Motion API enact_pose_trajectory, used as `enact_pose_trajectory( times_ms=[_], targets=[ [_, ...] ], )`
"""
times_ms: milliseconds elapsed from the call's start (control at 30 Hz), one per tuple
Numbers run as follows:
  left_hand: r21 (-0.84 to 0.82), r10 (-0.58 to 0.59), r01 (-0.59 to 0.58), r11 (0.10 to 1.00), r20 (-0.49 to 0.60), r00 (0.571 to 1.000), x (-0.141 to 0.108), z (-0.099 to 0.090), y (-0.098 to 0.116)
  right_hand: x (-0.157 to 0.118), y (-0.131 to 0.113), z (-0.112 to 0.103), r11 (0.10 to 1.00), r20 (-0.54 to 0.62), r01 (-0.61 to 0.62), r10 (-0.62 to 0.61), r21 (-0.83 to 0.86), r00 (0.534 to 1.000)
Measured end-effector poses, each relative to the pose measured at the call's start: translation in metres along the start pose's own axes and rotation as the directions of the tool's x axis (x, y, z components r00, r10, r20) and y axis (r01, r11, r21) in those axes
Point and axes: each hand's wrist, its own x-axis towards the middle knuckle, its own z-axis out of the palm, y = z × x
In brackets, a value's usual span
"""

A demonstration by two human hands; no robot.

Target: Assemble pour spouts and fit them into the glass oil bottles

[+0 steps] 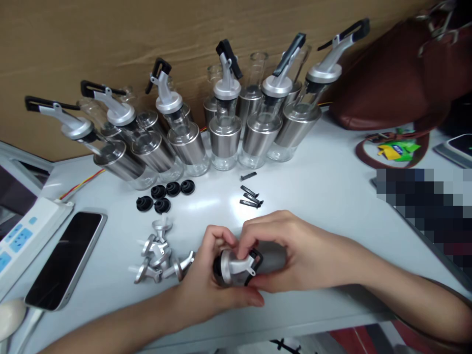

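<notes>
Near the front of the white table, my left hand (206, 280) is wrapped round the base of a silver pourer spout (236, 265) with a black stopper under it. The fingers of my right hand (280, 250) pinch the same spout at its black lever (255, 260). Both hands are closed, and my fingers hide part of the piece. Left of my left hand lies a pile of loose silver spouts (158, 255). Beyond them sit several black rubber stoppers (162, 205). Several thin black levers (250, 195) lie past my right hand.
Behind stands a row of glass-and-steel bottles (224, 137) topped with spouts, with more bottles behind, against a cardboard wall (121, 39). At left are a phone (66, 260) and a power strip (33, 236). A brown leather bag (391, 78) and a wrapper (398, 150) are at right.
</notes>
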Motion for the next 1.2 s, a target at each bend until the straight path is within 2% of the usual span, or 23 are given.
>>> enact_pose_trajectory(
  times_ms=[100, 267, 400, 467, 533, 600, 700, 767, 867, 933, 1067, 1200],
  targets=[
    [-0.017, 0.009, -0.008, 1.000, 0.033, 0.999, -0.001, 0.002, 0.000, 0.000, 0.002, 0.003, 0.999, -0.058, 0.035, -0.035, 0.000, 0.998],
    [0.033, -0.008, 0.006, 0.999, 0.046, 0.999, -0.001, 0.002, 0.004, -0.001, 0.002, 0.005, 0.995, -0.078, -0.038, 0.045, 0.091, 0.996],
    [0.207, 0.034, -0.062, 0.976, 0.134, 0.990, -0.002, -0.003, 0.009, 0.001, -0.002, 0.003, 0.961, -0.049, -0.098, 0.114, 0.257, 0.992],
    [0.314, 0.042, -0.086, 0.946, 0.143, 0.989, -0.003, -0.005, 0.010, 0.002, -0.004, 0.002, 0.924, -0.014, -0.129, 0.144, 0.361, 0.989],
    [0.371, 0.059, -0.107, 0.922, 0.140, 0.988, -0.004, -0.008, 0.007, 0.003, -0.005, 0.001, 0.862, -0.011, -0.157, 0.185, 0.482, 0.983],
    [0.359, 0.048, -0.101, 0.928, 0.155, 0.987, -0.005, -0.009, 0.001, 0.004, -0.004, -0.001, 0.779, -0.038, -0.155, 0.223, 0.608, 0.974],
    [0.284, 0.014, -0.058, 0.957, 0.155, 0.988, -0.007, -0.010, -0.006, 0.004, 0.000, -0.003, 0.640, -0.114, -0.066, 0.237, 0.766, 0.965],
    [0.260, 0.011, -0.048, 0.965, 0.144, 0.990, -0.007, -0.009, -0.008, 0.004, 0.002, -0.004, 0.519, -0.121, -0.017, 0.231, 0.855, 0.965],
    [0.265, 0.002, -0.040, 0.963, 0.143, 0.990, -0.007, -0.007, -0.007, 0.006, 0.002, -0.003, 0.321, -0.104, 0.021, 0.244, 0.947, 0.964],
    [0.270, -0.001, -0.036, 0.962, 0.135, 0.991, -0.006, -0.005, -0.005, 0.007, 0.001, -0.003, 0.251, -0.109, 0.030, 0.307, 0.967, 0.945],
    [0.309, -0.024, -0.012, 0.951, 0.115, 0.993, -0.005, -0.003, -0.004, 0.009, -0.003, -0.006, 0.225, -0.051, -0.043, 0.395, 0.973, 0.917],
    [0.360, -0.003, -0.042, 0.932, 0.123, 0.992, -0.005, -0.002, -0.004, 0.009, -0.008, -0.007, 0.296, -0.035, -0.098, 0.411, 0.950, 0.911]
  ],
)
